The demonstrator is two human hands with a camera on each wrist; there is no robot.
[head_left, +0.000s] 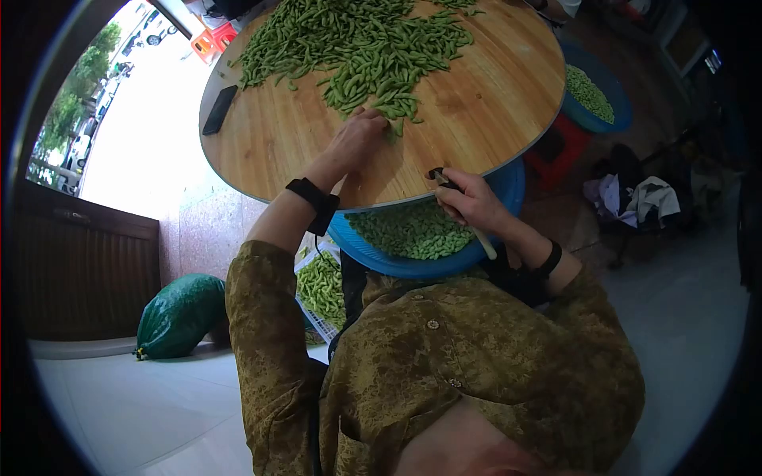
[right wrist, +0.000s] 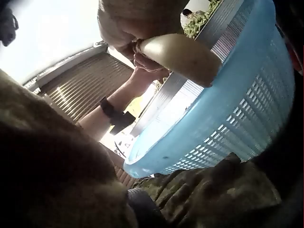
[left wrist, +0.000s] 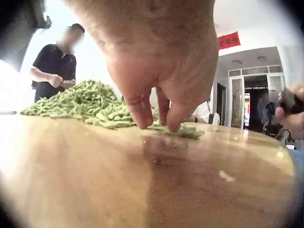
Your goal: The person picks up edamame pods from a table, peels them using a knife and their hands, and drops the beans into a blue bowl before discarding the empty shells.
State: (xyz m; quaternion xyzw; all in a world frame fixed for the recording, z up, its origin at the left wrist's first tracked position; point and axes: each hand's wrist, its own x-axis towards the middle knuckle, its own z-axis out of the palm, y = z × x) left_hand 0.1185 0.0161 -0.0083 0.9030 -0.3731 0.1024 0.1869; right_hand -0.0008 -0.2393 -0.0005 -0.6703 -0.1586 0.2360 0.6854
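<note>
Shelling looked partway

Head: unshelled pods [head_left: 357,47] lay toward the tabletop's [head_left: 504,91] far edge; beans [head_left: 421,235] filled a basket [head_left: 397,265] under the near. Left wrist: left hand [left wrist: 161,57] was at pods, grip unclear. Right wrist: right hand [right wrist: 137,21] gripped a tool [right wrist: 180,54].

Daylight is streaming past a brown slatted door [head_left: 91,274]; pale floor tiles [head_left: 151,404] are gleaming; a red banner [left wrist: 229,41] is hanging high.

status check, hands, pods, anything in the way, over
Left hand at near edge of green pod pile. Right hand holding pale-handled tool by blue basket. Dark slab at table's left, clear of both hands.
</note>
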